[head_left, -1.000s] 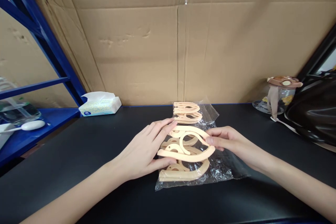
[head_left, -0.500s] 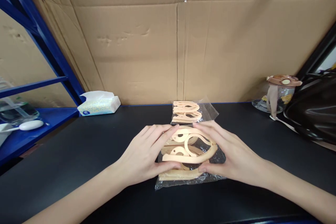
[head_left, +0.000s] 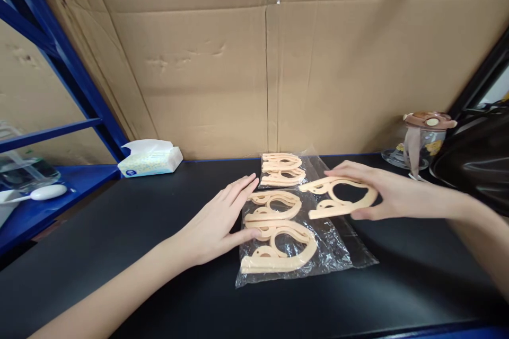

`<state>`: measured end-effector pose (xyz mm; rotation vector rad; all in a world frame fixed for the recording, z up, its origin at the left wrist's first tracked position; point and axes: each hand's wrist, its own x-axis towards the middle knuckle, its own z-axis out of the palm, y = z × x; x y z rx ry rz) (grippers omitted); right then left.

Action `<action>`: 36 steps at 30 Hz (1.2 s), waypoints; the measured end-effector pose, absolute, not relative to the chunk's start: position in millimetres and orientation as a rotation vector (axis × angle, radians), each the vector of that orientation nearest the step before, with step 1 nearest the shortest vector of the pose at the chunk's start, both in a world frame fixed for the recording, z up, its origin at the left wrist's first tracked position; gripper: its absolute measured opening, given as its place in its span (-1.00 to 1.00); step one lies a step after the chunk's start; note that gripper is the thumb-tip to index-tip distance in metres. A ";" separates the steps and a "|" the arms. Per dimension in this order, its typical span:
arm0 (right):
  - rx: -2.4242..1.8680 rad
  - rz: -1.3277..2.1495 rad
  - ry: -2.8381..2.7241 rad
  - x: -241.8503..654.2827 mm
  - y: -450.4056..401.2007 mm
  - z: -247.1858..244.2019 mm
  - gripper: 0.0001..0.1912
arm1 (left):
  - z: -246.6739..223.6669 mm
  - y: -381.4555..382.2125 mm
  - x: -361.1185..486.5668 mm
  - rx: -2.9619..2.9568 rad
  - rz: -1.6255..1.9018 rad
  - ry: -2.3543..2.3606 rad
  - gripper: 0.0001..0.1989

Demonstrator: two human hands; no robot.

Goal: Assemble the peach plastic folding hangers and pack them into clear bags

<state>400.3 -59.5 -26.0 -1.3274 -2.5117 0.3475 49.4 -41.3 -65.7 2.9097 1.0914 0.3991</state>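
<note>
My right hand (head_left: pixel 382 190) has the cream folding hanger (head_left: pixel 338 208), fingers over its far edge and thumb against the near side, clamped at the rounded end while the two free ends point left! It's up above the right part of the lower clear bag (head_left: pixel 334 249), its round opening in full view. Over to my left hand (head_left: pixel 217 228): fingers stretched forward, thumb spread well away from them, the thumb tip over the left edge of the bagged hangers (head_left: pixel 294 263); whether it presses down, I can't tell. The two hands are apart, with those bagged hangers lying between them, a smaller-looking group at the back and a larger-looking one nearest me. Just beyond sits the upper clear bag (head_left: pixel 314 167), holding another set of cream pieces (head_left: pixel 280 161), all of it flat on the black worktop (head_left: pixel 191 296). Out at the back left, there's the tissue pack (head_left: pixel 151 163) by the blue frame (head_left: pixel 75 85); at the back right, a clear bottle (head_left: pixel 431 140) with a brown lid and a strap. Cardboard (head_left: pixel 199 79) stands right behind the lot!
</note>
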 end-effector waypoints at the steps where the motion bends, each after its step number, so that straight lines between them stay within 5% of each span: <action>1: -1.369 0.444 -2.522 412.8 -57.2 -22.8 -0.28 | -68.0 -38.2 47.5 2.892 0.377 1.110 -0.29; 11: -1.249 1.024 -2.466 399.0 -46.9 -33.1 -0.30 | -78.4 -30.5 48.1 2.743 0.182 1.131 -0.46; 18: -1.229 1.002 -2.437 369.5 -41.9 -56.9 -0.22 | -78.7 -29.8 46.6 2.751 0.165 1.141 -0.43; 24: -1.348 0.983 -2.541 402.2 -55.0 -29.5 -0.40 | -77.2 -29.9 46.1 2.721 0.139 1.155 -0.42; 36: -1.327 0.980 -2.567 407.9 -59.3 -20.8 -0.38 | -72.4 -31.5 46.1 2.754 0.118 1.103 -0.54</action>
